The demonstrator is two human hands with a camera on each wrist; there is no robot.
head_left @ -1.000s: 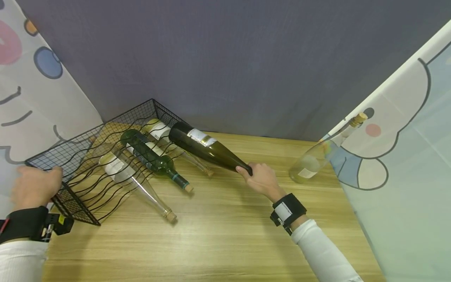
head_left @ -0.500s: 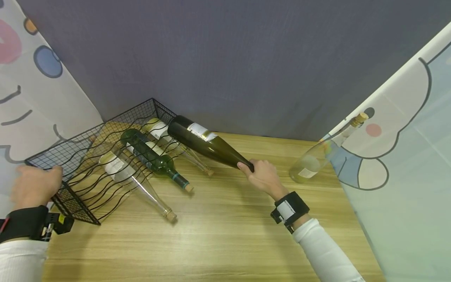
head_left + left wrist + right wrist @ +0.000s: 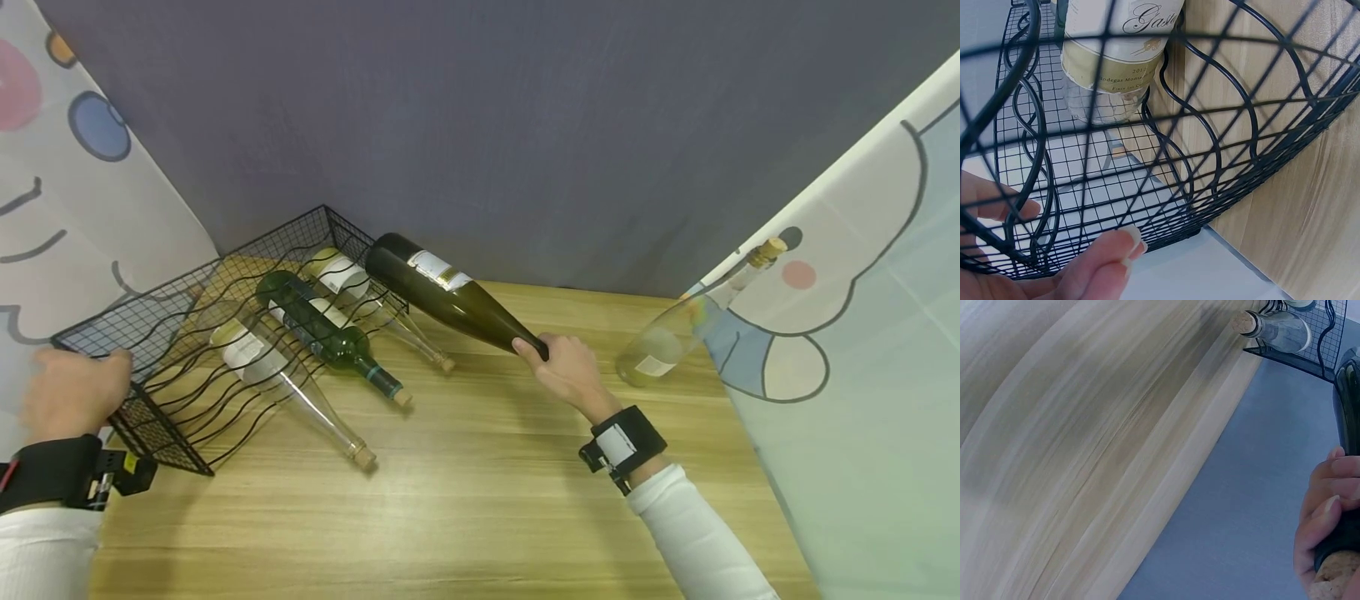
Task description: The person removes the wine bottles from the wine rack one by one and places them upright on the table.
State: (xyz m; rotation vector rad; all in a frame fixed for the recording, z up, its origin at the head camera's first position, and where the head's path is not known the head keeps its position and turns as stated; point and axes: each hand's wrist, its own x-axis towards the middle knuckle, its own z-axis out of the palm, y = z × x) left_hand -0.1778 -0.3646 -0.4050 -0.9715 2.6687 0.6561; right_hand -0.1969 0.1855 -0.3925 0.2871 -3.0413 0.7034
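Note:
My left hand (image 3: 75, 387) grips the near-left corner of a black wire bottle rack (image 3: 168, 425); in the left wrist view its fingers (image 3: 1107, 256) curl about the mesh. Corked bottles lie across the rack's wavy wires: a clear bottle (image 3: 258, 358) in front, a green bottle (image 3: 341, 346) in the middle, a clear one with a yellowish base (image 3: 341, 275) behind. With my right hand (image 3: 566, 371) I hold a dark wine bottle (image 3: 450, 292) by its neck, base pointing up-left over the rack's right end. Its cork (image 3: 1338, 572) shows in the right wrist view.
Another clear corked bottle (image 3: 656, 354) stands on the right of the wooden table (image 3: 465, 500), beside the printed side cloth (image 3: 832, 333). A grey wall (image 3: 525, 150) rises at the back, and a second printed cloth (image 3: 67, 217) stands at left.
My right hand has shifted slightly right and away from me with the dark bottle. The bottle's base has risen, and more of the rack's right end shows beneath. The left hand keeps its grip.

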